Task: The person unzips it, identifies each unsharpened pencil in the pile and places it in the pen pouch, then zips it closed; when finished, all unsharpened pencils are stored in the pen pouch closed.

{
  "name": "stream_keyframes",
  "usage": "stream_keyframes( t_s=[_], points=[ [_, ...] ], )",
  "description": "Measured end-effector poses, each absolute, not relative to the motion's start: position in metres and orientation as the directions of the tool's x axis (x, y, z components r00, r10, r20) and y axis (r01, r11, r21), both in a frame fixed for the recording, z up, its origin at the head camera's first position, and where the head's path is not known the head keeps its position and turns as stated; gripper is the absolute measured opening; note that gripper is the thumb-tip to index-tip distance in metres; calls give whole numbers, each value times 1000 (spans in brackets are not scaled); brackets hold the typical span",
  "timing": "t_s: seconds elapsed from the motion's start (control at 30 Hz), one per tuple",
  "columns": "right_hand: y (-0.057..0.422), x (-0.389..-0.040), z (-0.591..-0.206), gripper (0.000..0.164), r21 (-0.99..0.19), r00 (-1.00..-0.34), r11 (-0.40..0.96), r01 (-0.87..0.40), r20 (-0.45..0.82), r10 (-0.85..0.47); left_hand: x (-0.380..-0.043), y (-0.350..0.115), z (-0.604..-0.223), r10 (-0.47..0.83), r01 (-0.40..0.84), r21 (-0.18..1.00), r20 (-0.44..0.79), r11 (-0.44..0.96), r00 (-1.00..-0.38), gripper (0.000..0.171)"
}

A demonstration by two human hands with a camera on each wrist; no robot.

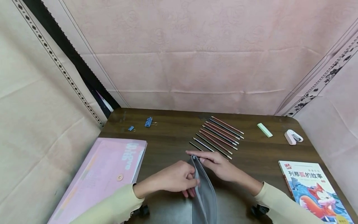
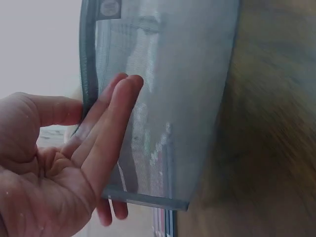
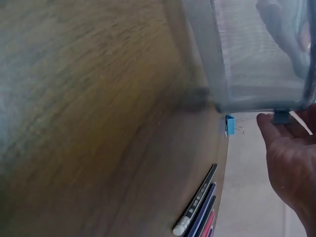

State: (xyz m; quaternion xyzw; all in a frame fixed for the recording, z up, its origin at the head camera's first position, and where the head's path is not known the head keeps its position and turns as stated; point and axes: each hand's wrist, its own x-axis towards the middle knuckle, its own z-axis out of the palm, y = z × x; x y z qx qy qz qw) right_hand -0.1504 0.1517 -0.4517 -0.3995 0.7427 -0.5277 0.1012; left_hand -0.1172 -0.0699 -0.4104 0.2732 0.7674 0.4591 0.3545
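A grey mesh zip pouch (image 1: pixel 206 196) stands on its edge between my hands, see-through in the left wrist view. My left hand (image 1: pixel 179 176) pinches its upper edge, the thumb on one side and the fingers (image 2: pixel 111 123) flat against the mesh on the other. At the far end my right hand (image 1: pixel 219 165) holds the pouch by its corner. In the right wrist view a small grey tab (image 3: pixel 281 116) sits between the right fingertips. Just beyond the hands lies a row of several pencils (image 1: pixel 221 133), dark and reddish, partly hidden by the right hand.
A pink folder (image 1: pixel 112 168) with a button lies at left, two blue binder clips (image 1: pixel 149 121) behind it. At right are a pale green eraser-like bar (image 1: pixel 264 130), a white stapler-like object (image 1: pixel 293 137) and a picture book (image 1: pixel 317 189). Curtains surround the dark wooden table (image 1: pixel 173 140).
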Motion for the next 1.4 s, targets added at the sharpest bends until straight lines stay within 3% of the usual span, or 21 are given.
stream_keyframes(
  t_s=[0.2, 0.5, 0.63, 0.77, 0.97, 1.23, 1.4],
  points=[
    [157, -166, -453, 42, -852, -736, 250, -460, 209, -644, -130, -76, -426, 670, 56, 871, -333, 489, -664, 30],
    [196, -209, -448, 32, -669, -836, 530, -520, 271, -477, -156, -91, -450, 596, -48, 860, -391, 508, -702, 36],
    [225, -247, -454, 25, -610, -907, 672, -420, 301, -294, -169, -98, -456, 565, -75, 870, -380, 488, -732, 32],
    [251, -280, -464, 23, -550, -946, 777, -306, 264, -185, -174, -102, -458, 538, -22, 864, -332, 502, -775, 20],
    [267, -301, -475, 20, -457, -957, 842, -286, 180, -227, -178, -105, -461, 477, 72, 817, -259, 572, -840, 10],
    [265, -305, -479, 17, -388, -962, 881, -271, 131, -238, -189, -114, -466, 391, -99, 917, -260, 386, -883, 16],
    [264, -306, -479, 15, -358, -963, 894, -270, 120, -243, -194, -116, -468, 349, -142, 948, -241, 285, -905, 16]
  ],
)
